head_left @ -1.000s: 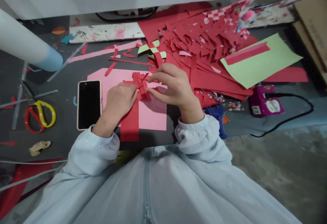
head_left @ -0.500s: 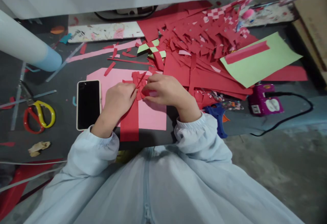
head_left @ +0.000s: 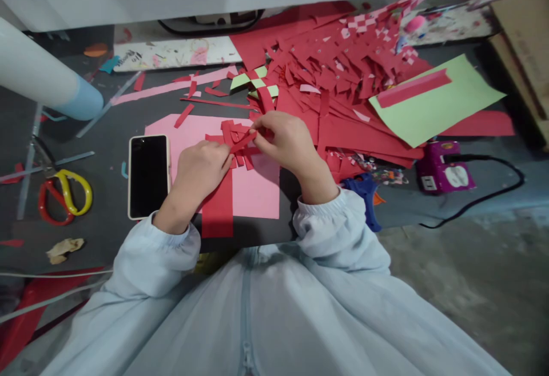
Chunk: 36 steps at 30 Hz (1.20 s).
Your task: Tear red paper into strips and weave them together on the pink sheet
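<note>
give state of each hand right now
Left hand: resting on the red paper; grip cannot be told.
Right hand: closed, pinching a narrow red strip.

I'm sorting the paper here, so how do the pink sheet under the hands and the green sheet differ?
The pink sheet lies partly beneath the left hand and right hand; the green sheet has no hand over it. Crossing red strips lie over the pink sheet; one red strip lies along the green sheet's edge. The green sheet sits slanted, the pink sheet squarer. Both carry red pieces.
</note>
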Motion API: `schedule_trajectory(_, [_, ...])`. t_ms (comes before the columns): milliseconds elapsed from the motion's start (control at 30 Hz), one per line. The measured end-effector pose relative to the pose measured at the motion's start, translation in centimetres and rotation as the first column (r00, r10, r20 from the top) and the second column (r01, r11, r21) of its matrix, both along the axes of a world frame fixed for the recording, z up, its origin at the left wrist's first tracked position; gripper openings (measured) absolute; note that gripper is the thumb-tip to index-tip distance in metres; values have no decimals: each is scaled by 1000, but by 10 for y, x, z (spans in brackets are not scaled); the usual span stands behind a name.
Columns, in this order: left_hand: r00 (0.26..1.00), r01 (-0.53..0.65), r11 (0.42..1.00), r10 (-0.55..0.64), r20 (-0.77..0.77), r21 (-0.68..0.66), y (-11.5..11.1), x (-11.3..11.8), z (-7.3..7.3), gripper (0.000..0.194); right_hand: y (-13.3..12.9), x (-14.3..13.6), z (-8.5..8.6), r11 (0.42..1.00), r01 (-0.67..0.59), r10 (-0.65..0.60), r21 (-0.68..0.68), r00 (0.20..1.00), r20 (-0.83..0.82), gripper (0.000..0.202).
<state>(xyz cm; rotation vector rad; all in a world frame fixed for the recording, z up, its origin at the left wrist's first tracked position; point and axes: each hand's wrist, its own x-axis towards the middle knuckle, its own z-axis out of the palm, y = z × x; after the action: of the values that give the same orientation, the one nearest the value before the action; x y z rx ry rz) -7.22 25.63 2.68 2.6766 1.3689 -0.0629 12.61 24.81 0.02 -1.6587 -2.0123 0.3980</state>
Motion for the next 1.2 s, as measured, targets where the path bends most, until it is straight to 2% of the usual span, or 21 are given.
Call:
schedule_trajectory(167, [995,81,997,-81,-54,-6,-2,0,3,37,2,0,-1,997,74,-73,6,993,-95,20])
schedule_trajectory(433, [992,112,994,-113,-60,-21,-5,1,6,37,1,-1,0,998,53,-46,28,978,-206,19])
schedule_trajectory(633, [988,134,991,-135,-74,-27,-4,1,7,37,0,1,3,994,-108,107,9,972,-211,17])
schedule_trajectory(867, [988,114,991,-120,-96,-67,1,-4,7,31,1,4,-1,934,-341,330,-110,938,-107,19])
schedule_trajectory(1067, [999,10,999,-8,37,-46,11,-13,10,28,2,3,1,911,-381,371,-158,924,-89,19])
schedule_trajectory(1200, [997,6,999,-2,77,-42,16,-18,7,29,1,2,3,905,-391,378,-168,920,-104,18])
